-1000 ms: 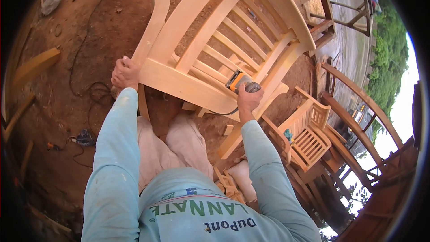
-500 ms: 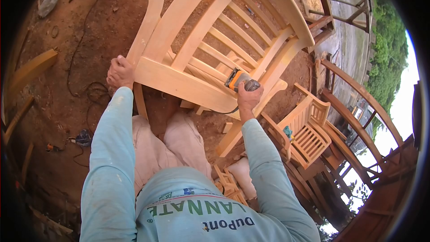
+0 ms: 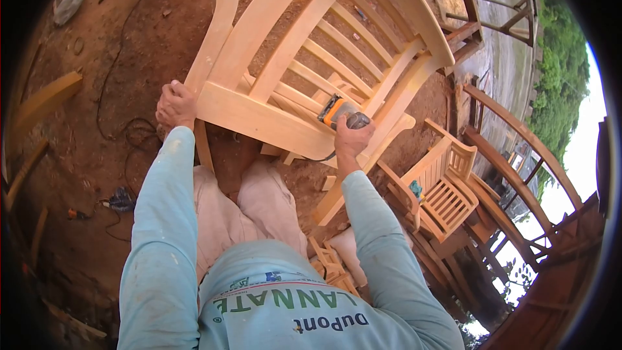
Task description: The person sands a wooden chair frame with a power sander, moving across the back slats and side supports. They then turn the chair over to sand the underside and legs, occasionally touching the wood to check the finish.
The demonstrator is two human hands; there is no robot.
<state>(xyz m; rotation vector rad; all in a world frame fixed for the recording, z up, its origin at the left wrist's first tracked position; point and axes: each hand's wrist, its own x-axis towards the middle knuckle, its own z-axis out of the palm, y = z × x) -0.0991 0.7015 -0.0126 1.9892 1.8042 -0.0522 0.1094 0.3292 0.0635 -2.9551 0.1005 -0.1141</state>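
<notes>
A pale wooden slatted chair (image 3: 265,123) stands tilted in front of me, its slats toward the upper right. My left hand (image 3: 175,106) is closed round the corner where its curved arm meets the wide front board. In my right hand (image 3: 352,141) is an orange and black power sander (image 3: 333,109), gripped by its dark rounded end. The sander rests at the inner edge of the wide board, near its right end. Its underside is hidden, and a dark cord runs below my hand.
Cables (image 3: 138,131) and a small dark tool (image 3: 120,199) lie on the reddish dirt at left. A smaller finished-looking chair (image 3: 447,204) with a green cloth (image 3: 415,189) stands at right. Curved wooden pieces (image 3: 45,98) lie at far left.
My right hand and the sander have slid a little to the left along the wide board. My left hand keeps its hold on the chair corner, almost unmoved.
</notes>
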